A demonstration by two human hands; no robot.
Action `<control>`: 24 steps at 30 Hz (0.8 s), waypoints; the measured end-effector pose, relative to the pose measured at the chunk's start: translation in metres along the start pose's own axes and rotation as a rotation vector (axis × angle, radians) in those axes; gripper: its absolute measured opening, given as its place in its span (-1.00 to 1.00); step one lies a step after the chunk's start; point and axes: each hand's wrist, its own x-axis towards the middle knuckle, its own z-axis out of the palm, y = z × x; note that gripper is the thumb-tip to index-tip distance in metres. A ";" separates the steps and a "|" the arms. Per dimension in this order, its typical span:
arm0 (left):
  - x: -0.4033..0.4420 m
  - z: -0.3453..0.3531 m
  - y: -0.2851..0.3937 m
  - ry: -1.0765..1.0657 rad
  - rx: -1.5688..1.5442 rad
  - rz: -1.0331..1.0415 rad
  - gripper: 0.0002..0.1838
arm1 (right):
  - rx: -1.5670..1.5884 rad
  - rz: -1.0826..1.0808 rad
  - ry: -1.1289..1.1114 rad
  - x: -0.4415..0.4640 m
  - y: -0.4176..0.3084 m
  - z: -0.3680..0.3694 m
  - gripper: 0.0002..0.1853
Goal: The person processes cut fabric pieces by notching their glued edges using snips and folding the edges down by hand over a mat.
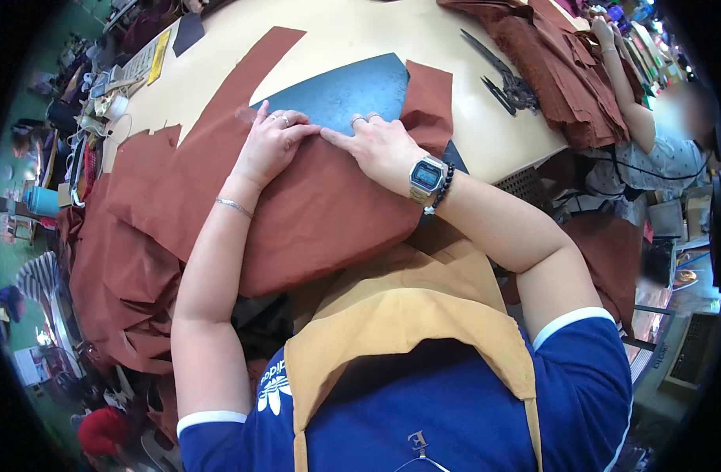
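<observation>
Rust-brown fabric [321, 212] lies over the table's near edge and hangs down toward the tan apron. A blue-grey flat panel [337, 90] lies on the table, with the fabric's edge along its near side. My left hand [272, 141] pinches the fabric at that edge, thumb and forefinger together. Beside it my right hand [376, 145], below a silver digital watch [427, 175], rests on the fabric and panel with its fingers spread. Its forefinger tip nearly meets the left fingertips.
Black scissors [518, 90] and a small dark tool [498, 96] lie at the right of the table [486, 145]. Stacked brown fabric [557, 86] sits beyond, near a person [651, 141]. Cups and tools [113, 98] stand at the left edge.
</observation>
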 end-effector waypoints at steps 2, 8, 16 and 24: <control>0.002 0.000 -0.001 0.005 0.032 0.008 -0.74 | 0.002 -0.011 0.051 -0.003 0.003 0.004 -0.46; 0.002 -0.014 0.008 0.118 -0.050 -0.061 -0.71 | 0.076 0.013 0.162 -0.055 0.024 -0.016 -0.72; -0.072 -0.059 -0.009 -0.196 -0.028 -0.234 -0.36 | 0.423 0.109 0.188 -0.072 0.033 -0.004 -0.89; -0.051 -0.065 0.061 -0.409 0.105 0.019 -0.10 | 0.138 0.192 0.498 0.011 0.110 -0.014 -0.80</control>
